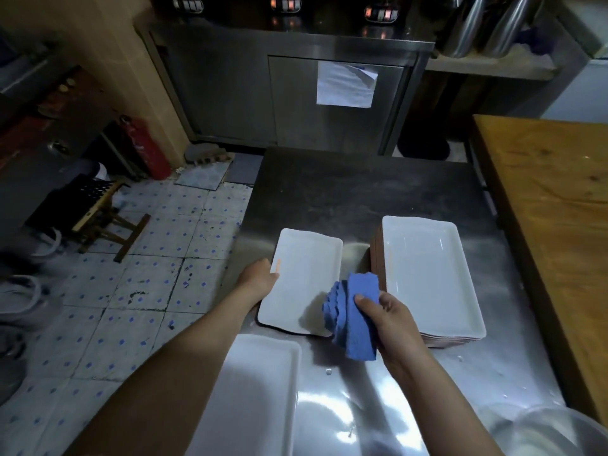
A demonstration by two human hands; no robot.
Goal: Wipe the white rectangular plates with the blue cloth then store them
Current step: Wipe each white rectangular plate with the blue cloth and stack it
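A white rectangular plate [304,278] is held over the steel table, and my left hand [258,278] grips its left edge with the thumb on the rim. My right hand [390,315] holds a bunched blue cloth [353,315] at the plate's near right corner. To the right stands a stack of white rectangular plates [431,274] with brown undersides. Another white plate [253,396] lies at the near left edge of the table, partly behind my left forearm.
The steel table [362,192] is wet, with droplets near the front. A wooden table [552,199] adjoins it on the right. A metal bowl [556,432] sits at the near right corner. On the left are tiled floor, a wooden stool [98,218] and a red extinguisher [148,146].
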